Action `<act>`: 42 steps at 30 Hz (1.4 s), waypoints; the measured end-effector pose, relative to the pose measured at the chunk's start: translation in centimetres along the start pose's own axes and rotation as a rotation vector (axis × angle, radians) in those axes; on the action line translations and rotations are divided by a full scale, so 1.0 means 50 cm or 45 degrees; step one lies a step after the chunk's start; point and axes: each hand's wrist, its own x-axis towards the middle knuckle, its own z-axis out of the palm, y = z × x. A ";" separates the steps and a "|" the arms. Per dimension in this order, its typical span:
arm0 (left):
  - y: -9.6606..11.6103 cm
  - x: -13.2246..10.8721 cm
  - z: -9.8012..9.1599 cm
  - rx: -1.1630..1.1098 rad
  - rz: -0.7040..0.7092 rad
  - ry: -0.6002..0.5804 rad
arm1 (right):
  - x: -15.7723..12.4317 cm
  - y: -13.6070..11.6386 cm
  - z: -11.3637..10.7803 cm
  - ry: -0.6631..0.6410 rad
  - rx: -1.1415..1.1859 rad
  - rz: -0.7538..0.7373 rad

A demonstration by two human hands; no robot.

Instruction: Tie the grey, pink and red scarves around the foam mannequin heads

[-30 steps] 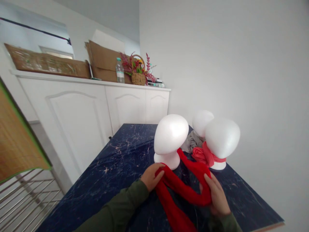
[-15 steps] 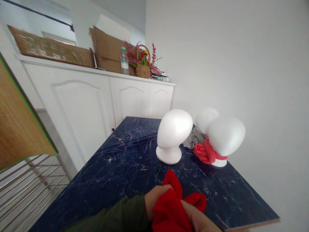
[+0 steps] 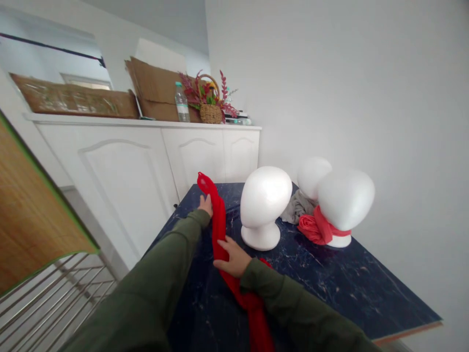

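Observation:
A long red scarf (image 3: 221, 230) lies stretched along the dark blue marble table (image 3: 322, 278). My left hand (image 3: 205, 205) grips its far end, lifted a little above the tabletop. My right hand (image 3: 232, 256) rests on the scarf's middle with fingers closed over the cloth. A bare white foam head (image 3: 264, 201) stands just right of the scarf. Behind it, a second foam head (image 3: 344, 203) wears a coral-red scarf (image 3: 315, 228), and a third head (image 3: 312, 172) has grey cloth (image 3: 297, 207) at its neck.
White cabinets (image 3: 146, 161) run along the left behind the table, topped with cardboard boxes (image 3: 156, 93), a water bottle (image 3: 181, 101) and a flower basket (image 3: 209, 102). A metal rack (image 3: 44, 298) sits at lower left. A white wall stands right of the table.
The scarf was off the near foam head and bunched in both hands by the table's edge; now my left hand has drawn one end far forward, stretching it out lengthwise.

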 end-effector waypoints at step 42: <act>0.011 -0.235 0.162 0.164 0.275 -0.662 | -0.101 0.172 -0.141 0.815 -0.335 0.301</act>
